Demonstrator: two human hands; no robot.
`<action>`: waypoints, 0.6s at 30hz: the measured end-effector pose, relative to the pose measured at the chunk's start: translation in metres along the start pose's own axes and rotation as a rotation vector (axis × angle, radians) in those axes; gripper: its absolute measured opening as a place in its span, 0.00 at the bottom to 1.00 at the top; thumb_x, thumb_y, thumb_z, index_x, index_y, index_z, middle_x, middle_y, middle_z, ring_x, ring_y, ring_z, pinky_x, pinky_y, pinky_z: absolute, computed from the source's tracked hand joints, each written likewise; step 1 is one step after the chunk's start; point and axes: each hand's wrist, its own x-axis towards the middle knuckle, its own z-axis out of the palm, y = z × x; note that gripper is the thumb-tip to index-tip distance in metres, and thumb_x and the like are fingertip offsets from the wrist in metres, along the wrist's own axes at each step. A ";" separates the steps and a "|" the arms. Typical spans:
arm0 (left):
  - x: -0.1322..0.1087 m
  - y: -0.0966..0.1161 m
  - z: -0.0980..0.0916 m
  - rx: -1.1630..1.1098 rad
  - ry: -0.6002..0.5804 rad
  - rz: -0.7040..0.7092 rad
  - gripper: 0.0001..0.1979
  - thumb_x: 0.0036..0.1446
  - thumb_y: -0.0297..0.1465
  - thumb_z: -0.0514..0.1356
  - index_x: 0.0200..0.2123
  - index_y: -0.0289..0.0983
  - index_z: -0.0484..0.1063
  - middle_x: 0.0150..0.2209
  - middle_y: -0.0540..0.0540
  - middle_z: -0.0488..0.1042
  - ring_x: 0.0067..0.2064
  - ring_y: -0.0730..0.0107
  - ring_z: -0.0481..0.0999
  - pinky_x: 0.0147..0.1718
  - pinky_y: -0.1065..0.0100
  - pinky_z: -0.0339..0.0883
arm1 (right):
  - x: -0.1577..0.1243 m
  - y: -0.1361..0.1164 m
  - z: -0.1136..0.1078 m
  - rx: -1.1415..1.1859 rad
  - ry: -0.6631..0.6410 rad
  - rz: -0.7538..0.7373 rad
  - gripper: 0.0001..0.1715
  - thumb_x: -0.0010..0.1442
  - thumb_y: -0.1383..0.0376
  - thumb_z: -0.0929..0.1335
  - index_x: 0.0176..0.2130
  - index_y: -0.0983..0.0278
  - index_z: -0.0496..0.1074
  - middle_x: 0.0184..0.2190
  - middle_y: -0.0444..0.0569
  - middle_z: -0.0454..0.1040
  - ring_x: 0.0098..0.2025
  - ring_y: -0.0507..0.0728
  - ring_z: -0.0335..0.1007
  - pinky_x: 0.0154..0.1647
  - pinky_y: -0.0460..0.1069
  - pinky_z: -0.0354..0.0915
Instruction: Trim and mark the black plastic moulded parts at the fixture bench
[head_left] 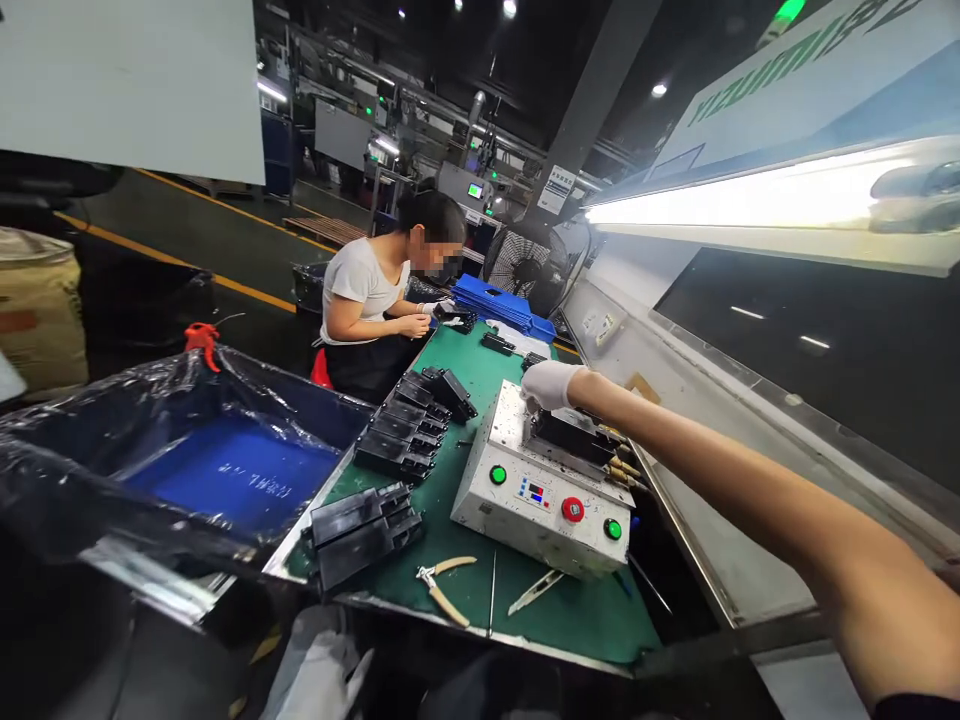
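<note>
Right hand (550, 386), gloved: grip narrow, any hold unclear, on white machine (525, 520); black casing (570, 437) seated just beside; more casings (397, 430) stacked left, on counter (525, 620).

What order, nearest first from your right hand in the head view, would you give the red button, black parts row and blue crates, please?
1. Red button: machine front, below the right hand.
2. Black parts row: green bench, left of the machine.
3. Blue crates: far bench end.

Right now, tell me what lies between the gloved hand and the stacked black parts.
In the head view, from the gloved hand: the top of the white control box, then a strip of green mat, up to the stacked black parts.
</note>
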 end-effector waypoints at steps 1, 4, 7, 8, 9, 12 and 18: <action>-0.001 0.000 0.001 0.007 0.018 0.002 0.24 0.68 0.46 0.52 0.31 0.40 0.83 0.36 0.39 0.86 0.45 0.46 0.84 0.55 0.48 0.71 | 0.009 -0.009 0.003 -0.032 -0.034 0.004 0.07 0.46 0.74 0.75 0.28 0.64 0.84 0.28 0.52 0.83 0.36 0.61 0.80 0.39 0.50 0.69; -0.003 0.002 0.000 0.011 0.056 -0.003 0.26 0.68 0.46 0.51 0.31 0.39 0.83 0.35 0.39 0.86 0.44 0.47 0.83 0.52 0.50 0.71 | 0.028 -0.032 0.013 -0.106 -0.105 0.036 0.06 0.45 0.74 0.75 0.27 0.65 0.83 0.28 0.54 0.83 0.36 0.61 0.81 0.38 0.50 0.69; -0.004 0.002 -0.001 0.010 0.075 -0.010 0.28 0.69 0.47 0.50 0.32 0.38 0.83 0.36 0.39 0.86 0.44 0.47 0.83 0.53 0.52 0.69 | 0.033 -0.035 0.013 -0.147 -0.133 0.072 0.07 0.46 0.73 0.75 0.30 0.67 0.84 0.30 0.56 0.84 0.38 0.62 0.81 0.39 0.51 0.70; -0.004 0.002 -0.002 0.014 0.074 -0.004 0.28 0.69 0.47 0.50 0.32 0.38 0.84 0.37 0.39 0.86 0.45 0.47 0.83 0.53 0.52 0.68 | 0.033 -0.032 0.011 -0.152 -0.133 0.084 0.08 0.45 0.73 0.75 0.31 0.67 0.84 0.30 0.56 0.84 0.38 0.62 0.81 0.39 0.51 0.70; -0.004 0.002 -0.002 0.020 0.068 0.005 0.28 0.69 0.48 0.49 0.33 0.38 0.84 0.37 0.39 0.86 0.45 0.46 0.82 0.54 0.52 0.68 | 0.032 -0.029 0.008 -0.152 -0.129 0.093 0.09 0.45 0.73 0.75 0.31 0.68 0.84 0.31 0.57 0.84 0.38 0.62 0.81 0.39 0.51 0.69; -0.004 0.003 -0.003 0.039 0.043 0.039 0.29 0.69 0.47 0.49 0.32 0.39 0.85 0.37 0.39 0.86 0.46 0.45 0.82 0.55 0.51 0.68 | 0.031 -0.024 0.004 -0.107 -0.090 0.110 0.10 0.45 0.73 0.76 0.32 0.67 0.84 0.30 0.55 0.84 0.38 0.61 0.80 0.39 0.51 0.69; -0.002 -0.002 -0.002 -0.006 -0.004 0.017 0.22 0.64 0.47 0.54 0.30 0.44 0.83 0.33 0.41 0.84 0.41 0.47 0.82 0.49 0.51 0.72 | -0.013 -0.006 0.020 0.139 0.165 0.151 0.12 0.58 0.67 0.74 0.43 0.60 0.85 0.39 0.48 0.86 0.42 0.57 0.79 0.44 0.47 0.68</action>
